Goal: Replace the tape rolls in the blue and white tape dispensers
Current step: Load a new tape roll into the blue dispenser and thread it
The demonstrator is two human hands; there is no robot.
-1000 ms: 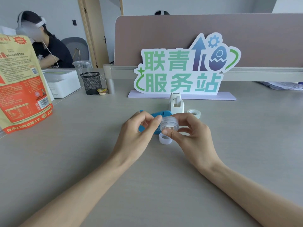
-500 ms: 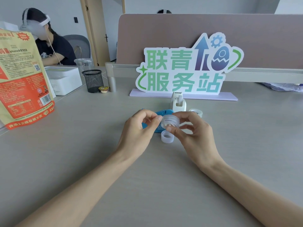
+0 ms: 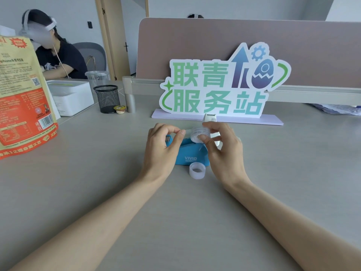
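Holding a clear plastic tape roll [image 3: 199, 133] in my right hand [image 3: 220, 151] above the blue plastic tape dispenser [image 3: 192, 153]; my left hand [image 3: 162, 149] pinches its loose end; white dispenser [image 3: 210, 118] behind.

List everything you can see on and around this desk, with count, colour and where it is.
tape roll: 1, clear, held over the blue dispenser
loose ring: 1, clear, on desk in front of the dispenser
blue dispenser: 1, desk centre
white dispenser: 1, behind the hands, mostly hidden
sign: 1, white with green lettering, desk rear
snack bag: 1, orange and tan, far left
mesh cup: 1, black, rear left
white box: 1, rear left
seated person: 1, dark top, back left
left hand: pinching the tape end
right hand: gripping the roll
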